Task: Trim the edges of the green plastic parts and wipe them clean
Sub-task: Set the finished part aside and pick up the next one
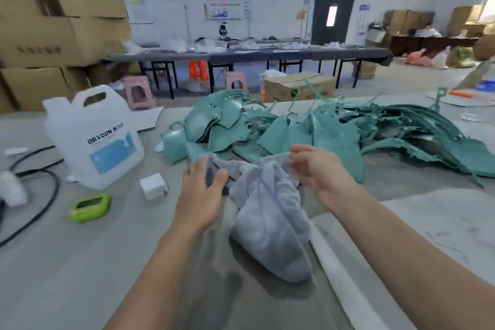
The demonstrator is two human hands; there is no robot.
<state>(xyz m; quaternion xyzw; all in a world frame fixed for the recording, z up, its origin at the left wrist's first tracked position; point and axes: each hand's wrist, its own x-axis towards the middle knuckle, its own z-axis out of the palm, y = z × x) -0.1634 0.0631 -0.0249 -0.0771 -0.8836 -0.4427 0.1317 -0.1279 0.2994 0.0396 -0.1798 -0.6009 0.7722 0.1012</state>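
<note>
A heap of green plastic parts [321,128] with ragged edges lies across the far side of the table. In front of it a pale grey-blue cloth [270,228] hangs down onto the tabletop. My left hand [201,195] holds the cloth's left upper edge between thumb and fingers. My right hand [316,171] pinches its right upper edge with curled fingers. Both hands are above the table, just short of the green heap. The view is blurred by motion.
A white plastic jug [93,136] stands at the left, with a small white box [153,185], a green timer [89,207] and a black cable [40,209] near it. A pale board [428,236] lies at the right. Cardboard boxes [53,21] are stacked behind on the left.
</note>
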